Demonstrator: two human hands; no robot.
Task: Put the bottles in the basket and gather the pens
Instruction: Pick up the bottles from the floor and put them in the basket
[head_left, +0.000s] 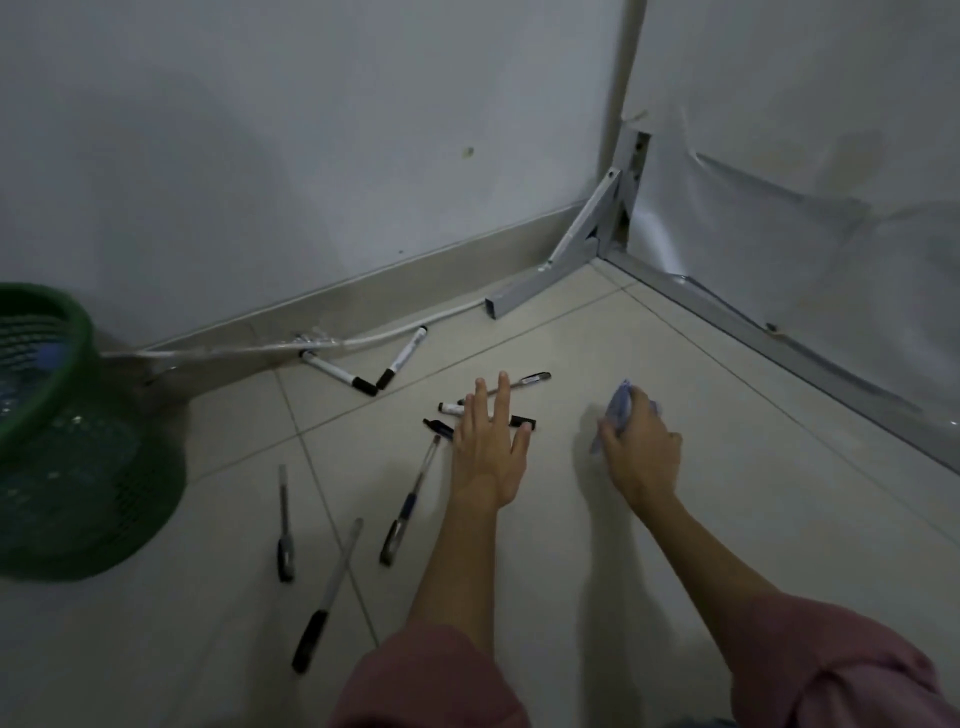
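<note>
Progress stands partway, judged from the layout. Bottles appear to lie inside the green basket (78, 431) at the far left, seen dimly through its mesh; you cannot count them. No bottle lies loose on the floor (701, 467).

Pens remain scattered. Two white markers (363, 364) lie far back beside the wall, their black tips almost meeting. Three pens (332, 540) lie apart on the near left tiles. A small cluster of pens (457, 410) sits at the middle, partly under your left hand (488, 447).

Left hand: fingers (501, 395) are spread flat and extended, palm down, over that cluster. They rest on or just above the pens; contact cannot be confirmed, and nothing is gripped.

Right hand (641, 447): fingers are curled closed around a bluish, crumpled-looking object (618, 410). Its identity is not clear; it may be a small bottle or a bag.

Gathering of pens is not yet done.
</note>
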